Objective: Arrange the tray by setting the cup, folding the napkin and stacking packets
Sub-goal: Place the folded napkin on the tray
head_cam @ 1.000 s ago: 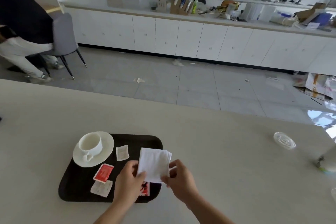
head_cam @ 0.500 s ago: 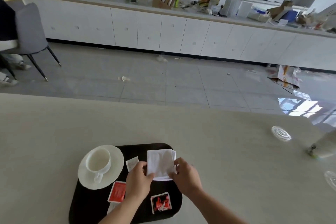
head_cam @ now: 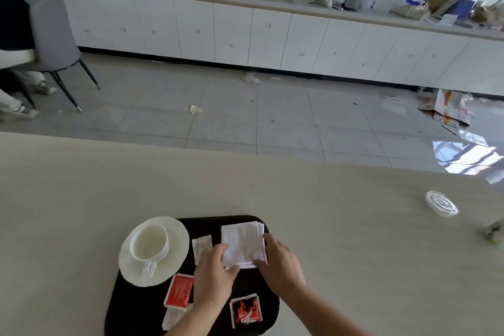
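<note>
Both hands bear on the folded napkin (head_cam: 243, 246). The left hand (head_cam: 214, 274) has its grip closed on the near-left corner, thumb beneath the near edge and fingers curled on top. The right hand (head_cam: 281, 262) has its grip pinched on the near-right edge, fingers spread flat on the cloth. Judged purpose: the two-point hold keeps the layers from springing apart while the napkin is set down square.

The napkin lies at the far right corner of the black tray (head_cam: 131, 305), flat or nearly so; whether it fully rests on the tray cannot be told. It is close to square, so no long axis stands out. Its loose layered edges face right, toward the tray's rim, and its sides run roughly parallel to the tray's sides.

The cup (head_cam: 148, 243) stands upright on its saucer (head_cam: 174, 229) at the far left of the tray, handle pointing toward the person; this step appears done.

Packets are not yet stacked. A white packet (head_cam: 202, 247) lies between saucer and napkin. A red packet (head_cam: 179, 290) lies near the left hand, overlapping a pale packet (head_cam: 171, 318). A red and black packet (head_cam: 245, 309) lies apart at the near right. The tray sits on the beige surface (head_cam: 68, 199).
</note>
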`<state>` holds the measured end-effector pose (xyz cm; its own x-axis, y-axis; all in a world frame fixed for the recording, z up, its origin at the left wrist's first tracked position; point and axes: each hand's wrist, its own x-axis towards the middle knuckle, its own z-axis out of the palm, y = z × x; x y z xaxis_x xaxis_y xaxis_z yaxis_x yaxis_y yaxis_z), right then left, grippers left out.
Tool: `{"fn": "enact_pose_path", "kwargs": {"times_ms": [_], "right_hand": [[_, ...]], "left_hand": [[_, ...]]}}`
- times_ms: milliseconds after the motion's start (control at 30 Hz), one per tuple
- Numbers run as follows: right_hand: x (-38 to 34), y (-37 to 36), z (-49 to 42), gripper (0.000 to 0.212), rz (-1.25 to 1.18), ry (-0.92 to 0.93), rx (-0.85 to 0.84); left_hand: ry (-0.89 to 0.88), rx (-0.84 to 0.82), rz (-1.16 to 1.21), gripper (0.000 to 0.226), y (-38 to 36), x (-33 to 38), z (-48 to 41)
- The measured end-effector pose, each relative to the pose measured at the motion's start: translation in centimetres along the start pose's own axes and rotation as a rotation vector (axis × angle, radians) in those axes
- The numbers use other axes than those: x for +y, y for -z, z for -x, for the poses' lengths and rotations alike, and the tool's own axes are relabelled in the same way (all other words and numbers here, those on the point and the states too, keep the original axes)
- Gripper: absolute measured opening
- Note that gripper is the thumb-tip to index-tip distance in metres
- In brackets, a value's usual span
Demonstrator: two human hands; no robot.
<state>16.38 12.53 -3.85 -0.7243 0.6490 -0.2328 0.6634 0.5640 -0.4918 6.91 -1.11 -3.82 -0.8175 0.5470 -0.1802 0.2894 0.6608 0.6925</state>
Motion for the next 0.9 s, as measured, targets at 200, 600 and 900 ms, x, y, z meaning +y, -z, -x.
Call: {"fn": "enact_pose_path", "kwargs": {"times_ms": [200,600,900], "right_hand": [[0.8,-0.7,0.7,0.046,0.194,0.144,0.028],[2.0,-1.4,0.6,0.021,0.231,0.231,0.130],[1.8,-1.0,0.2,0.030,0.283,0.329,0.104]], "left_hand": [[-0.060,0.014,-0.065,0.029,-0.5,-0.7,0.3],[-0.128,0.078,-0.069,0.024,-0.9,-1.1,0.7],[-0.340,-0.041,-0.395,0.010,-0.1,-0.6,0.0]]}}
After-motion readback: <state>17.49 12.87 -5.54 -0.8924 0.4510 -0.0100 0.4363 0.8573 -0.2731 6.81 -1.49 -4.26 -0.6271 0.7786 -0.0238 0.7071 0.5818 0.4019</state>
